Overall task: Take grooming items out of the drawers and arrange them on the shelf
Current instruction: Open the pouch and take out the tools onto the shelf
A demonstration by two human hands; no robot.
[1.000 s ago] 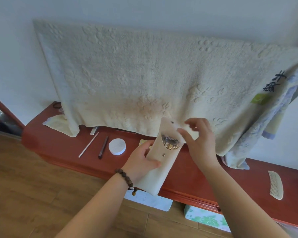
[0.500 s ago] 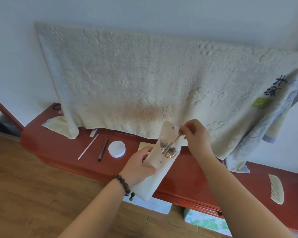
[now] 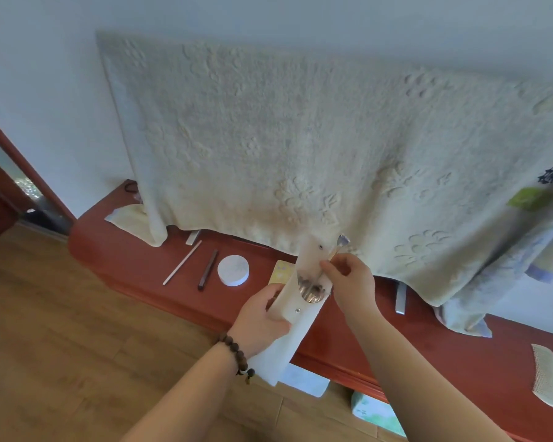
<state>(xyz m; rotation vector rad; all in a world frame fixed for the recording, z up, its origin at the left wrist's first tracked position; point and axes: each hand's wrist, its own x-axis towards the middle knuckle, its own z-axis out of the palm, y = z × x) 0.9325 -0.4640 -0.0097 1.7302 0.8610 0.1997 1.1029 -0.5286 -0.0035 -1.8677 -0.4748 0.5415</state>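
My left hand grips a white pouch with a snap button, held upright over the red shelf. Its flap is open and several metal tool ends show at the mouth. My right hand pinches one thin metal tool, part-way drawn up out of the pouch. On the shelf lie a white stick, a dark stick, a round white tin, a yellow card partly behind the pouch, a grey strip and a pale comb at the far right.
A large cream towel hangs on the wall down to the shelf and hides its back part. A blue-edged cloth hangs at the right. Tissue packs sit under the shelf. Wooden floor lies at the left.
My right hand reached into the pouch mouth, pinched a thin tool and has drawn it upward. My left hand kept holding the pouch. The view has shifted a little.
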